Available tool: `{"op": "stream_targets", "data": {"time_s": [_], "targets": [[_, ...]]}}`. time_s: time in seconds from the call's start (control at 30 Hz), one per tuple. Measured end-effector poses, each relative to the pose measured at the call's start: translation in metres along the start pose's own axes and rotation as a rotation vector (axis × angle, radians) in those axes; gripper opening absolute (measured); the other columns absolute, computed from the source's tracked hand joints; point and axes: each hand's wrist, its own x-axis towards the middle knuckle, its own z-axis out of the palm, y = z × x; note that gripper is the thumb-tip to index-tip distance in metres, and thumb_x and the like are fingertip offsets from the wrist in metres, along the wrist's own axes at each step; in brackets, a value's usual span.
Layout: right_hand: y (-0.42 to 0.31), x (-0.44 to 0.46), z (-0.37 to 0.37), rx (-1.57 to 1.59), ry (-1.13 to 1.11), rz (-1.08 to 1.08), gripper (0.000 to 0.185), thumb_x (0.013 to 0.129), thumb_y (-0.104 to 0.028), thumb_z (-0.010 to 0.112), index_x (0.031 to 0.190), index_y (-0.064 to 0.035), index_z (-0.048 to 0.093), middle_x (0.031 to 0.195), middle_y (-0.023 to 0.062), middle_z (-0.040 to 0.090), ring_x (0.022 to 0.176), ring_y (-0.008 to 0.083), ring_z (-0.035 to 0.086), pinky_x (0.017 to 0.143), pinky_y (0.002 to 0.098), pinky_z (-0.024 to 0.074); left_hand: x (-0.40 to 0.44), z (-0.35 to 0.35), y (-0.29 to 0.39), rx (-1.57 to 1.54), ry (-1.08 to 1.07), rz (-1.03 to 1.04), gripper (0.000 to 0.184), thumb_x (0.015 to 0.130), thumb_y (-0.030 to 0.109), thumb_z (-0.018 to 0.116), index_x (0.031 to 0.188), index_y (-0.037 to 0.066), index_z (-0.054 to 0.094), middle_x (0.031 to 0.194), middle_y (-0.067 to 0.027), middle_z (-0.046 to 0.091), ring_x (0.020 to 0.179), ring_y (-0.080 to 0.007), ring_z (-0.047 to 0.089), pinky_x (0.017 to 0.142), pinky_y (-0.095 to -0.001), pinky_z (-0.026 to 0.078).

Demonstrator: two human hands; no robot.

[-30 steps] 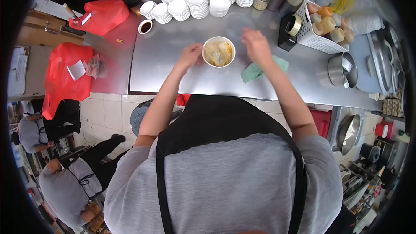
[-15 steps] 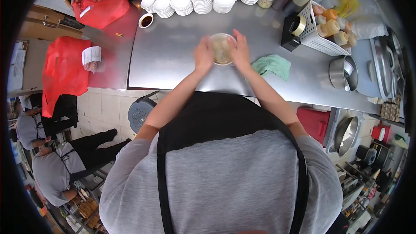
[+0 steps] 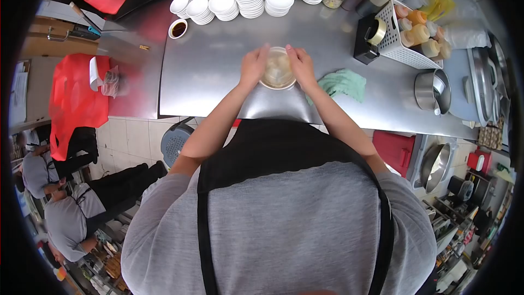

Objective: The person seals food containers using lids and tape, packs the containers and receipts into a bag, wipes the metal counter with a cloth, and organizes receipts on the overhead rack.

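A round white bowl point(image 3: 278, 71) with pale food stands on the steel counter point(image 3: 213, 65), under what looks like a clear lid. My left hand point(image 3: 254, 66) is closed round the bowl's left side, with its thumb at the rim. On the opposite side my right hand point(image 3: 301, 65) grips the bowl in the same way. The undersides of the fingers are hidden. Just right of my right forearm lies a crumpled green cloth point(image 3: 344, 84).
Stacked white saucers point(image 3: 248, 0) and a dish of dark sauce point(image 3: 177, 29) line the back. A basket of bottles point(image 3: 406, 38), a tape dispenser point(image 3: 367, 43) and metal pots point(image 3: 432, 90) stand right. Red bags point(image 3: 79, 98) are at left, with people beyond the counter.
Both hands have come together onto the bowl, which now looks covered. The far red bag has moved up and left with a person's hand at it.
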Motion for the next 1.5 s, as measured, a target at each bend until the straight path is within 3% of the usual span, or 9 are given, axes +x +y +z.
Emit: {"op": "stream_targets", "data": {"time_s": [0.1,0.4,0.53,0.63,0.73,0.83,1.1,1.4,1.5], "targets": [[0.006,0.001,0.003,0.048,0.008,0.017,0.036,0.084,-0.033,0.052,0.084,0.0022,0.059,0.079,0.0112,0.053,0.071,0.0197,0.048,0.067,0.029,0.0384,0.003,0.001,-0.003,0.049,-0.01,-0.027,0.042,0.085,0.038,0.043,0.088,-0.001,0.06,0.077,-0.0232,0.059,0.08,-0.0355,0.058,0.07,-0.037,0.043],[-0.025,-0.008,-0.026,0.094,0.081,-0.016,0.029,0.084,-0.03,0.054,0.089,-0.0021,0.059,0.081,0.0117,0.055,0.075,0.0209,0.052,0.071,0.0299,0.0414,0.014,0.0,-0.008,0.327,0.065,0.209,0.04,0.086,0.037,0.044,0.105,0.003,0.057,0.092,-0.0173,0.06,0.089,-0.0314,0.054,0.08,-0.0371,0.04],[0.003,0.01,-0.131,0.043,0.601,-0.233,0.035,0.081,-0.031,0.058,0.098,-0.0005,0.056,0.089,0.011,0.054,0.081,0.0191,0.051,0.073,0.0318,0.0418,0.015,0.03,0.061,0.335,0.156,0.635,0.033,0.083,0.029,0.051,0.104,0.006,0.058,0.096,-0.0162,0.059,0.098,-0.0337,0.049,0.087,-0.0401,0.037],[0.069,0.039,-0.184,0.017,0.8,-0.08,0.035,0.078,-0.026,0.06,0.101,0.0004,0.055,0.084,0.0111,0.055,0.077,0.0207,0.051,0.073,0.0304,0.0415,0.004,0.11,0.085,0.084,-0.33,0.528,0.027,0.08,0.021,0.054,0.101,0.005,0.059,0.096,-0.0143,0.06,0.095,-0.0286,0.051,0.083,-0.037,0.04],[0.104,0.065,-0.206,-0.238,0.621,0.129,0.03,0.076,-0.023,0.061,0.096,-0.0007,0.059,0.087,0.0134,0.058,0.082,0.0227,0.053,0.077,0.0299,0.0411,0.005,0.191,0.086,-0.275,-0.718,0.117,0.024,0.08,0.02,0.053,0.097,0.005,0.062,0.093,-0.0061,0.061,0.089,-0.0171,0.052,0.073,-0.0313,0.042],[0.088,0.065,-0.209,0.04,0.407,0.267,0.023,0.074,-0.02,0.063,0.077,0.0033,0.064,0.102,0.015,0.058,0.093,0.0192,0.053,0.076,0.0305,0.041,0.022,0.23,0.091,-0.487,-0.697,-0.209,0.02,0.079,0.019,0.053,0.092,0.008,0.063,0.092,-0.0016,0.06,0.084,-0.0125,0.051,0.068,-0.0284,0.04],[-0.002,-0.149,-0.199,0.174,0.302,0.194,0.013,0.08,-0.016,0.058,0.078,-0.0048,0.064,0.112,0.0116,0.048,0.104,0.0213,0.046,0.085,0.031,0.037,0.025,0.229,0.11,-0.44,-0.621,-0.345,0.024,0.075,0.028,0.057,0.084,0.007,0.064,0.094,-0.0023,0.061,0.095,-0.0145,0.048,0.077,-0.0302,0.035],[-0.003,-0.166,-0.179,0.131,0.265,0.192,0.01,0.079,-0.013,0.059,0.079,-0.0041,0.065,0.106,0.0084,0.048,0.1,0.0178,0.046,0.081,0.0283,0.0376,0.03,0.226,0.106,0.79,-0.207,0.588,0.02,0.069,0.025,0.066,0.077,0.006,0.066,0.077,-0.0071,0.064,0.067,-0.0141,0.057,0.063,-0.0316,0.044],[-0.021,-0.158,-0.163,0.279,0.142,0.178,0.01,0.081,-0.009,0.057,0.083,-0.0023,0.065,0.104,0.0068,0.048,0.1,0.0143,0.045,0.079,0.0248,0.038,0.056,0.16,0.117,0.002,-0.433,0.422,0.02,0.069,0.023,0.068,0.079,0.005,0.066,0.082,-0.0043,0.064,0.075,-0.0104,0.055,0.065,-0.0304,0.042]]}}
